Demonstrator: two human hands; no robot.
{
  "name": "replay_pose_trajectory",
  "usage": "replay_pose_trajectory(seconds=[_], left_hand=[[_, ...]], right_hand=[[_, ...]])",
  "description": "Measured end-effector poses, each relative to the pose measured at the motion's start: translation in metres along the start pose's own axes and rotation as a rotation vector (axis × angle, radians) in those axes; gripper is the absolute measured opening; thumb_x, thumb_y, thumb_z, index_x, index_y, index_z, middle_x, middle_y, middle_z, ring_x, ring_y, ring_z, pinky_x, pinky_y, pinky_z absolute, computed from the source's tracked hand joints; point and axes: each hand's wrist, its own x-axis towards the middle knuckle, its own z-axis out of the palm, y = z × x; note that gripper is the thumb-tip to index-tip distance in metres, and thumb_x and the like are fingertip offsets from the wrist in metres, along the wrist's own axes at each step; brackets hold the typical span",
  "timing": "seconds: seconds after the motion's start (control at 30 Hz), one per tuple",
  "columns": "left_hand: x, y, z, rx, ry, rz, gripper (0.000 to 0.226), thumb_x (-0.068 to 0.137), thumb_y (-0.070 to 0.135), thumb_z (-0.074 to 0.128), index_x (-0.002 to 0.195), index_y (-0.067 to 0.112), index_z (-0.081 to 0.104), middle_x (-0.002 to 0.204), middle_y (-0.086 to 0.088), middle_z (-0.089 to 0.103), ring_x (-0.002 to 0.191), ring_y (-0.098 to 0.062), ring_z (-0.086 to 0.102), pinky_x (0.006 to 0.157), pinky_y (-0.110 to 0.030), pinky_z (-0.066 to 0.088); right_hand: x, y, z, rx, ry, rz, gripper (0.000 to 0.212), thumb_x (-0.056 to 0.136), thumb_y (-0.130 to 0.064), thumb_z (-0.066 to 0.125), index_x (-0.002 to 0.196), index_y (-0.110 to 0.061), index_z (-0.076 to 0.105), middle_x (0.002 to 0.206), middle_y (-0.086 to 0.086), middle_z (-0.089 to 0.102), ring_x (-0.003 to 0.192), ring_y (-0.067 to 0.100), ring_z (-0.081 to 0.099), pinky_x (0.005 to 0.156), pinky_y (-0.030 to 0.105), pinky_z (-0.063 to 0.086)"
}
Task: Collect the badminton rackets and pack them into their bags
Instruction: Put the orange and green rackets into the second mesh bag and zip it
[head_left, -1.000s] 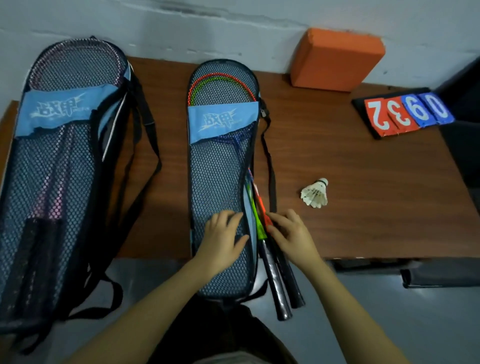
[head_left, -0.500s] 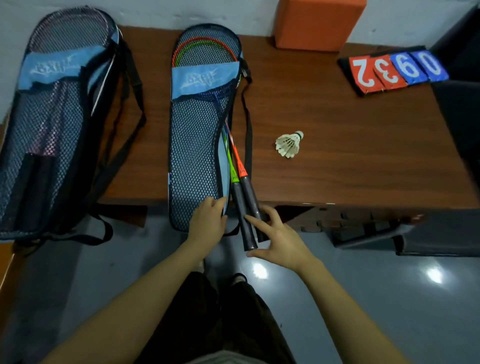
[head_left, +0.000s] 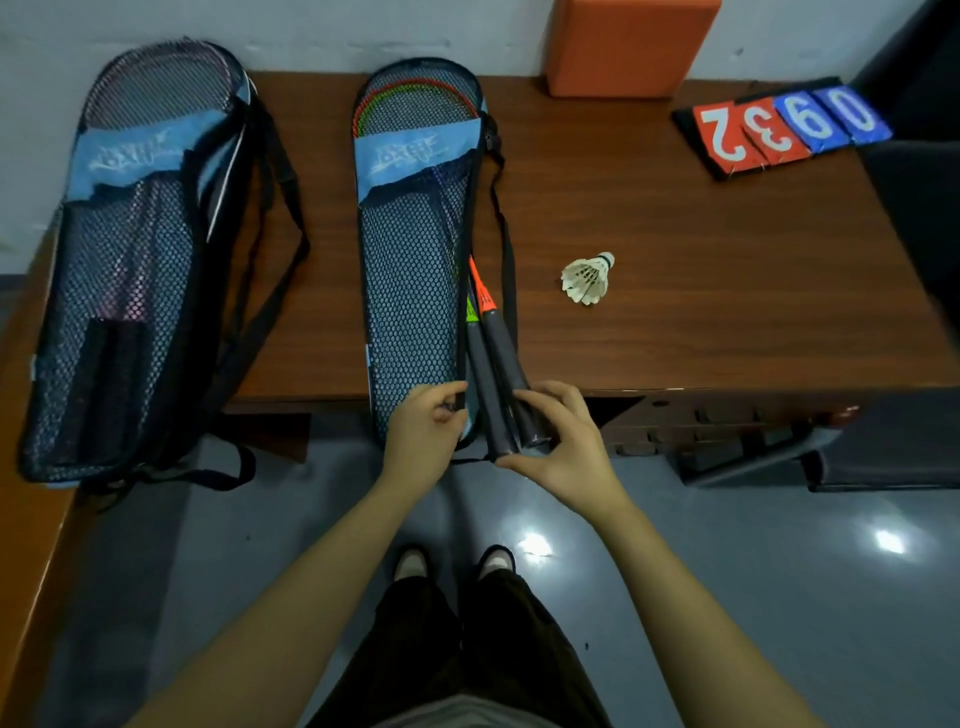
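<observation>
Both hands have closed in on the bag's mouth since half a second ago, the right now wrapped around the two grips.

From my remote seat I see the left hand pinching the black edge of the centre mesh bag at its lower opening, fingers curled. Right hand curls round the two dark racket handles, thumb beneath, fingers over. Both forearms reach forward from below. Red and green racket heads lie inside the bag on the wooden table; handles stick out over the table's front edge. A second bag lies left, a shuttlecock right.
</observation>
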Motion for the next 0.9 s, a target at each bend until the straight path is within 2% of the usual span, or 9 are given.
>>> replay_pose_trajectory(seconds=[0.1,0.17,0.3,0.37,0.53,0.67,0.77,0.8,0.9], left_hand=[[-0.002,0.013,-0.009,-0.119,-0.006,0.036,0.034,0.081,0.001,0.064,0.113,0.014,0.065,0.098,-0.008,0.061,0.073,-0.014,0.061,0.076,-0.021,0.05],[-0.003,0.018,-0.016,-0.124,-0.011,0.087,0.033,0.082,0.001,0.064,0.114,0.012,0.064,0.095,-0.007,0.059,0.072,-0.012,0.06,0.073,-0.017,0.049],[-0.007,0.025,-0.029,-0.194,-0.005,0.072,0.032,0.082,-0.001,0.064,0.114,0.007,0.063,0.095,-0.019,0.065,0.075,-0.022,0.062,0.077,-0.034,0.052],[-0.007,0.031,-0.033,-0.241,-0.012,0.07,0.032,0.082,-0.001,0.064,0.113,0.006,0.064,0.093,-0.02,0.066,0.077,-0.025,0.064,0.077,-0.034,0.053],[0.005,0.045,-0.045,-0.235,-0.069,0.062,0.035,0.082,0.0,0.065,0.115,0.01,0.063,0.094,-0.008,0.063,0.071,-0.012,0.058,0.072,-0.019,0.05],[0.011,0.049,-0.057,-0.323,-0.075,0.04,0.034,0.081,0.0,0.066,0.112,0.014,0.065,0.082,0.004,0.064,0.065,0.002,0.06,0.067,-0.008,0.05],[0.014,0.05,-0.06,-0.326,-0.061,0.037,0.032,0.08,0.002,0.067,0.109,0.016,0.066,0.078,0.003,0.064,0.066,-0.004,0.06,0.068,-0.013,0.052],[0.014,0.051,-0.06,-0.329,-0.057,0.038,0.031,0.08,0.003,0.068,0.108,0.016,0.067,0.076,0.003,0.064,0.065,-0.004,0.06,0.067,-0.013,0.052],[0.014,0.054,-0.06,-0.366,-0.056,0.037,0.03,0.079,0.002,0.068,0.103,0.02,0.068,0.072,0.005,0.064,0.062,0.003,0.06,0.064,-0.01,0.05]], right_hand=[[0.01,-0.016,0.004,0.016,0.052,-0.004,0.072,0.06,-0.019,0.087,0.124,-0.012,0.055,0.123,-0.002,0.045,0.111,0.001,0.045,0.097,0.008,0.036],[0.016,-0.025,0.008,0.039,0.083,0.0,0.071,0.06,-0.02,0.087,0.123,-0.015,0.054,0.121,-0.004,0.047,0.107,-0.008,0.044,0.093,0.005,0.036],[0.019,-0.036,0.018,0.066,0.117,0.061,0.069,0.06,-0.02,0.087,0.118,-0.018,0.051,0.113,-0.009,0.048,0.102,-0.02,0.042,0.084,-0.002,0.034],[0.019,-0.041,0.025,0.103,0.137,0.092,0.066,0.06,-0.017,0.087,0.115,-0.02,0.05,0.112,-0.009,0.049,0.101,-0.014,0.047,0.083,-0.001,0.036],[0.013,-0.056,0.037,0.174,0.161,0.104,0.059,0.066,-0.01,0.083,0.116,-0.015,0.053,0.12,-0.011,0.048,0.112,0.002,0.049,0.095,0.012,0.04],[0.011,-0.056,0.021,0.546,0.1,0.193,0.048,0.073,0.0,0.075,0.115,-0.018,0.059,0.119,-0.007,0.061,0.104,-0.002,0.059,0.085,0.013,0.048],[0.011,-0.051,0.015,0.698,0.089,0.328,0.05,0.075,0.003,0.072,0.119,-0.015,0.057,0.119,0.013,0.062,0.109,0.02,0.061,0.093,0.035,0.052],[0.01,-0.051,0.017,0.686,0.098,0.34,0.05,0.074,0.003,0.073,0.118,-0.013,0.056,0.12,0.015,0.061,0.111,0.021,0.061,0.093,0.036,0.052],[0.006,-0.056,0.025,0.625,0.092,0.305,0.05,0.071,0.005,0.075,0.114,-0.012,0.056,0.114,0.012,0.062,0.1,0.007,0.064,0.081,0.019,0.052]])
